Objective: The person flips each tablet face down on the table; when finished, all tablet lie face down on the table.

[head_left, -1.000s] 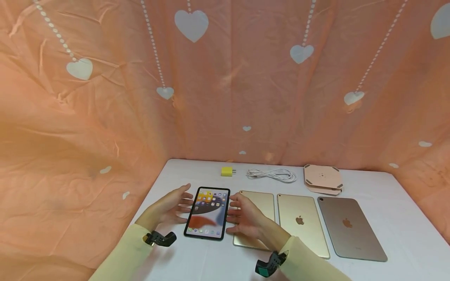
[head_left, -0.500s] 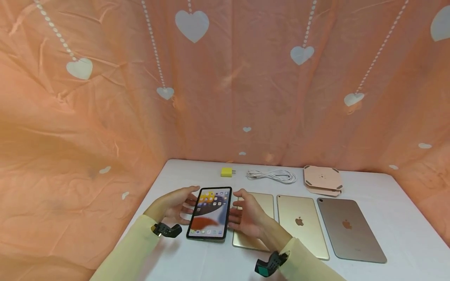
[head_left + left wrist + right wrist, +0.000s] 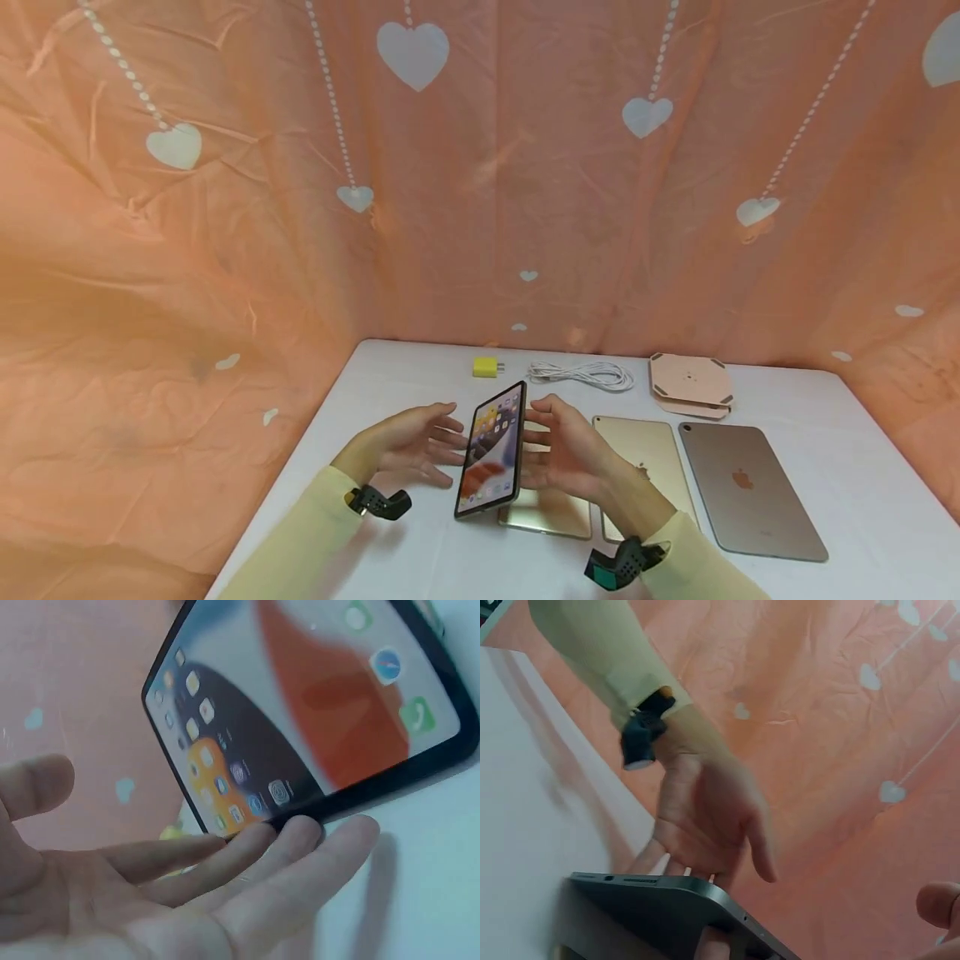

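Note:
A tablet (image 3: 491, 454) with its lit screen showing app icons stands tilted between my hands in the head view, right side raised, screen turned left. My left hand (image 3: 405, 442) is spread at its left edge; in the left wrist view the straight fingertips (image 3: 300, 832) meet or nearly meet that edge, thumb apart. My right hand (image 3: 566, 450) is at the raised side, fingers reaching behind it. In the right wrist view one fingertip (image 3: 714, 945) lies against the grey back (image 3: 645, 911), and the thumb (image 3: 939, 904) stays off the tablet. Whether the lower edge touches the table is unclear.
A gold tablet (image 3: 551, 510) lies partly hidden under my right hand. Right of it lie another gold tablet (image 3: 626, 429) and a grey tablet (image 3: 750, 492). Behind are a yellow charger plug (image 3: 486, 367), a coiled white cable (image 3: 581, 375) and a folded pink stand (image 3: 690, 383).
The tablet lay flat between my hands, then its near edge rose slightly; now it has moved right and tipped up on its right side. Both hands have shifted right with it.

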